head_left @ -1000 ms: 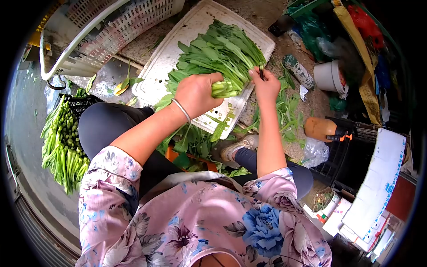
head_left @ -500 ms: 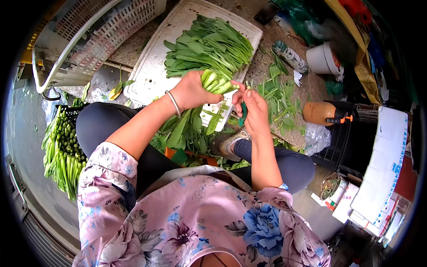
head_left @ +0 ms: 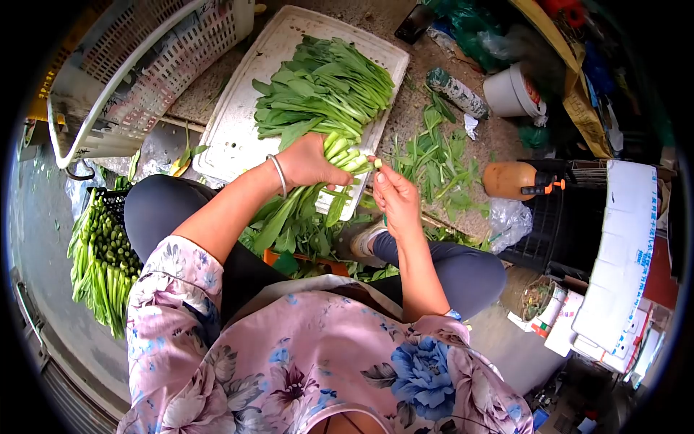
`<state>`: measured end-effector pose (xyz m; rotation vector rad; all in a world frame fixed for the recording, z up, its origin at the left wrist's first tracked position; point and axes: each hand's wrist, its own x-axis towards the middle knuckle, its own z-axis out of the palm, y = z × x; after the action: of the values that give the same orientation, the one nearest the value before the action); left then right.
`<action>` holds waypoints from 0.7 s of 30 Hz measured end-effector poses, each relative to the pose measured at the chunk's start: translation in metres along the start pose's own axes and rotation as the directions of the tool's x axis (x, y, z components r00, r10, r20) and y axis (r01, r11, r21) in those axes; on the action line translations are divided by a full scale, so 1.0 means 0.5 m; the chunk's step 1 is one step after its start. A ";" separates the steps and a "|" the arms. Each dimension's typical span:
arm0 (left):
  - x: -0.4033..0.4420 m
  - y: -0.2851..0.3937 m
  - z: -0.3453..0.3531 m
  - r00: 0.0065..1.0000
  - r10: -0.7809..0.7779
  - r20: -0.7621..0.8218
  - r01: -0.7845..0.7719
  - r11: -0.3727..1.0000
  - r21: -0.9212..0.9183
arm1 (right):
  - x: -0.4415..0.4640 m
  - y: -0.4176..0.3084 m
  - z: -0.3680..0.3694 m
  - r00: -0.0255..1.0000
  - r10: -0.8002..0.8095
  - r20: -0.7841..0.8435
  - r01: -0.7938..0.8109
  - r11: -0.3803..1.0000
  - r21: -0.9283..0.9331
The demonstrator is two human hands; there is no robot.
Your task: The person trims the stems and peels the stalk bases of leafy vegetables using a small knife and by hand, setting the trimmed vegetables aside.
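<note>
My left hand (head_left: 306, 159), with a bangle at the wrist, is closed around a bunch of leafy greens (head_left: 343, 153). The cut stem ends point right and the leaves hang below the hand. Thumb and finger of my right hand (head_left: 394, 192) pinch at a pale stem end (head_left: 377, 163) beside the bunch. A bit of something teal shows under the right fingers, too small to name. Just beyond my hands, a pile of leafy greens (head_left: 325, 83) lies on a white board (head_left: 242, 108).
Loose leaves (head_left: 441, 159) litter the ground at right, near an orange bottle (head_left: 510, 180) and a white bucket (head_left: 508, 94). A white plastic basket (head_left: 155, 83) stands at upper left. Bundled greens (head_left: 101, 267) fill a black crate by my left knee. Leaves lie below my hands.
My right hand has moved slightly left and down, and its fingertips now pinch at the stem ends. The teal item is less visible. The view has shifted a little.
</note>
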<state>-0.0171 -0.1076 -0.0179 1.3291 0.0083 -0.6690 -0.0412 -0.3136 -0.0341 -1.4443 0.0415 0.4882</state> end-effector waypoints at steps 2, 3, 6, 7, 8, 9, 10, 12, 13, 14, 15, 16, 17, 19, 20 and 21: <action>-0.002 0.002 -0.001 0.999 -0.029 -0.013 0.030 0.999 0.025 | -0.009 0.020 -0.001 0.993 0.024 -0.114 -0.020 0.999 0.031; -0.004 0.004 0.000 1.000 -0.024 -0.015 0.024 0.999 0.027 | -0.015 0.021 0.000 0.984 0.091 -0.152 -0.075 0.991 0.110; -0.011 0.002 0.006 0.999 -0.043 -0.023 0.043 0.999 0.005 | -0.024 0.025 0.028 0.992 0.056 -0.116 -0.041 0.991 0.126; -0.008 -0.007 0.006 0.999 -0.043 -0.009 0.043 0.998 0.049 | -0.019 0.029 0.031 0.991 0.066 -0.116 -0.050 0.990 0.133; -0.005 -0.015 0.005 0.999 -0.042 0.002 0.041 0.995 0.093 | -0.013 0.032 0.032 0.991 0.075 -0.114 -0.058 0.988 0.141; -0.002 -0.022 0.002 0.999 -0.050 0.000 0.049 0.992 0.115 | -0.008 0.032 0.033 0.991 0.071 -0.114 -0.055 0.988 0.141; 0.000 -0.027 0.001 0.999 -0.047 -0.003 0.047 0.992 0.117 | -0.003 0.032 0.034 0.987 0.065 -0.149 -0.047 0.992 0.120; 0.000 -0.031 -0.001 0.997 0.033 -0.065 -0.020 0.980 0.197 | 0.003 0.030 0.041 0.982 0.057 -0.178 -0.041 0.995 0.095; 0.000 -0.030 -0.002 0.998 0.002 -0.069 0.014 0.974 0.226 | 0.002 0.028 0.044 0.982 0.044 -0.181 -0.023 0.993 0.113; -0.002 -0.028 -0.003 0.997 0.003 -0.071 0.013 0.975 0.222 | 0.001 0.027 0.047 0.982 0.032 -0.187 -0.007 0.991 0.130; -0.005 -0.025 -0.002 0.996 0.024 -0.087 -0.002 0.971 0.240 | 0.001 0.028 0.049 0.982 0.034 -0.186 -0.011 0.992 0.127; -0.006 -0.024 -0.001 0.994 0.044 -0.102 -0.016 0.966 0.260 | 0.002 0.028 0.052 0.986 -0.012 -0.167 0.033 0.992 0.123; -0.006 -0.025 -0.002 0.994 0.043 -0.102 -0.015 0.966 0.259 | 0.005 0.029 0.055 0.987 -0.060 -0.148 0.078 0.990 0.121; -0.006 -0.026 -0.004 0.988 0.057 -0.144 -0.010 0.951 0.310 | 0.014 0.045 0.056 0.980 -0.115 -0.163 0.130 0.988 0.079; -0.008 -0.024 -0.004 0.988 0.057 -0.147 -0.009 0.951 0.310 | 0.019 0.051 0.056 0.969 -0.173 -0.176 0.182 0.983 0.036; -0.013 -0.018 -0.001 0.980 0.105 -0.170 -0.053 0.956 0.290 | 0.023 0.052 0.057 0.970 -0.172 -0.173 0.181 0.983 0.037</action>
<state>-0.0263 -0.1048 -0.0235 1.6572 0.0082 -0.4885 -0.0474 -0.2819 -0.0580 -1.4202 0.0606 0.2158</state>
